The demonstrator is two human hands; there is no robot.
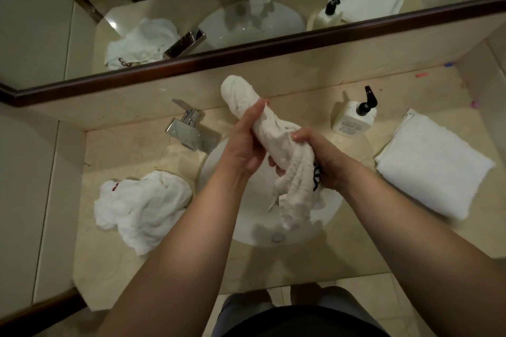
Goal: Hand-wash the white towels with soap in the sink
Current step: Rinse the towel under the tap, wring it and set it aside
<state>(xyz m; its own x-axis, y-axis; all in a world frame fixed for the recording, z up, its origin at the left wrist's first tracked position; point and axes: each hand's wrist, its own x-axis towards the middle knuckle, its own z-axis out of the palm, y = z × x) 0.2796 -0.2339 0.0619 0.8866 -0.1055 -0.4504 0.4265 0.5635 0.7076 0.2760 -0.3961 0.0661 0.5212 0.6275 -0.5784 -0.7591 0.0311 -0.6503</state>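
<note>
A wet white towel (276,128), twisted into a thick roll, is held above the round white sink (252,230). My left hand (246,142) grips the roll's upper part. My right hand (320,161) grips its lower part, where a black printed mark shows. The towel's loose end hangs down into the basin. A white soap bottle with a black pump (353,115) stands on the counter right of the sink. A crumpled white towel (139,208) lies on the counter to the left. A folded white towel (430,167) lies to the right.
A chrome tap (189,128) stands at the sink's back left. The beige marble counter (131,145) meets a wall mirror with a dark wooden frame (246,63) behind. Small coloured bits lie at the counter's far right (421,75).
</note>
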